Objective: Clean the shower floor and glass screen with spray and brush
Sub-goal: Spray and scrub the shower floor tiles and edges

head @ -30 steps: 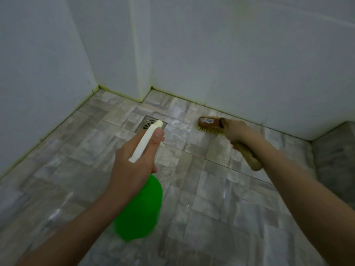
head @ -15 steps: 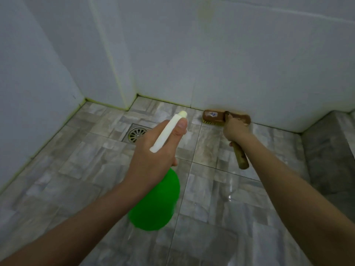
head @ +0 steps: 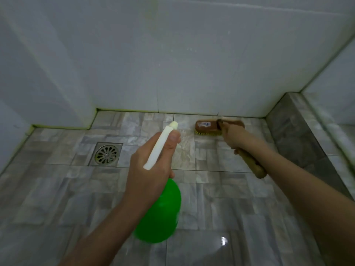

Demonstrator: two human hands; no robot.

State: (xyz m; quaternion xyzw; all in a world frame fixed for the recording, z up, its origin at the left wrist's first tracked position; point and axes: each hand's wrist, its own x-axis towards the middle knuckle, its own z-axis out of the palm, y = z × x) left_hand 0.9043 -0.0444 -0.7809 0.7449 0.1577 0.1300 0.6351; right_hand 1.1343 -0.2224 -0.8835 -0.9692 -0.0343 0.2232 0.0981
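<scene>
My left hand [head: 151, 169] grips the green plastic spray bottle [head: 159, 214] above the grey tiled floor [head: 57, 198], right hand [head: 233, 138] clamps the brown wooden brush [head: 207, 126] on tiles by the back wall [head: 172, 64]; floor prob. part-scrubbed, glass screen unseen.

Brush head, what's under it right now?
Yellow bristles show under the brush head, resting on the grey floor tiles by the white wall. The tile patch beneath them is covered, so its state cannot be seen.
</scene>
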